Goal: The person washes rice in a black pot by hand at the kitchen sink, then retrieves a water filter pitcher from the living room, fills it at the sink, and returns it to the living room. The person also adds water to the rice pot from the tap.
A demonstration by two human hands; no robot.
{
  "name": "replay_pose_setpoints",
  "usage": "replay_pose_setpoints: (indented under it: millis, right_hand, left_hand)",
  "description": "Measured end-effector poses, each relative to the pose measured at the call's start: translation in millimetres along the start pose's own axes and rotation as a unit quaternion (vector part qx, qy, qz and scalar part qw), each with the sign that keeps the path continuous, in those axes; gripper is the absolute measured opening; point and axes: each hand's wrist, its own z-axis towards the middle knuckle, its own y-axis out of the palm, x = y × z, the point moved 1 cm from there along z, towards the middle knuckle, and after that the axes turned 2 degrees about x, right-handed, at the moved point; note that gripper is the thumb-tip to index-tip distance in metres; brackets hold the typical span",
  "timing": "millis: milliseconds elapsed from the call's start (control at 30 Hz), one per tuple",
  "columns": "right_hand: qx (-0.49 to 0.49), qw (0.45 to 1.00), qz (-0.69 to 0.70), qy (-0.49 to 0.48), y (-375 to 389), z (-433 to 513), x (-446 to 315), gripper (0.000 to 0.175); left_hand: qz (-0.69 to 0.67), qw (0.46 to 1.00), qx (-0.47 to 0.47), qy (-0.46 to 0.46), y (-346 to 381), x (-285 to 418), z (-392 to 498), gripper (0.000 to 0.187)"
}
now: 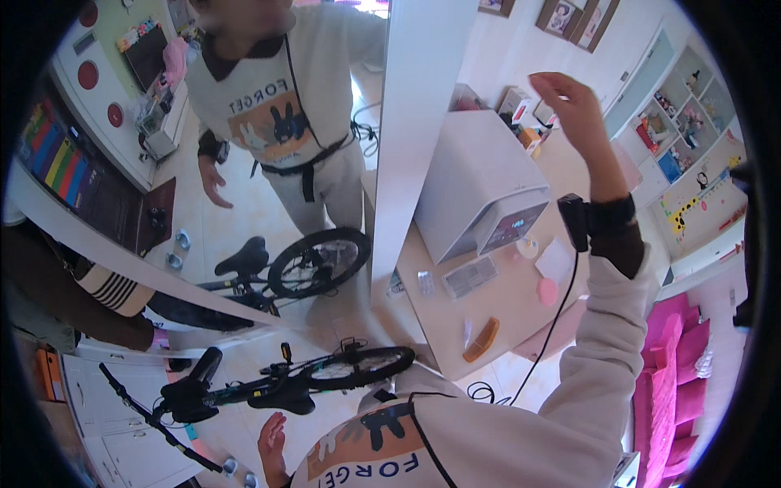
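Note:
My right hand point(570, 107) is raised above the far side of a table point(439, 323), its fingers loosely bent and nothing seen in them. A black strap with a small device point(573, 222) and a cable circles that wrist. Below and left of the hand stands a white boxy appliance point(482, 165) with a lit display. My left hand point(273, 442) hangs low by my body, fingers extended, holding nothing visible. A black bicycle point(238, 393) stands just beyond it, apart from the hand. A large mirror point(329, 201) reflects my body and a second view of the bicycle.
On the table lie a brown comb point(482, 340), a clear plastic case point(470, 277) and a pink round item point(547, 291). Small boxes point(515, 107) stand behind the appliance. A pink sofa point(662, 390) is at right; a white cabinet point(131, 421) is at lower left.

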Motion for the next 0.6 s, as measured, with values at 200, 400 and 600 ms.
replay_pose_setpoints:
  millis: [200,400,600]
  right_hand:
    - [-0.207,0.973,-0.099,0.018,69.9,63.3,59.1,0.037]
    - [-0.443,0.886,-0.135,-0.037,162.7,100.0,127.2,0.077]
    - [-0.566,0.814,-0.128,-0.002,233.0,109.3,143.7,0.082]
  left_hand:
    - [-0.008,0.999,0.036,0.005,23.4,16.5,14.5,0.054]
    - [0.006,0.995,0.093,0.019,64.5,52.6,31.6,0.048]
    - [0.026,0.991,0.124,0.035,95.5,87.4,48.7,0.043]
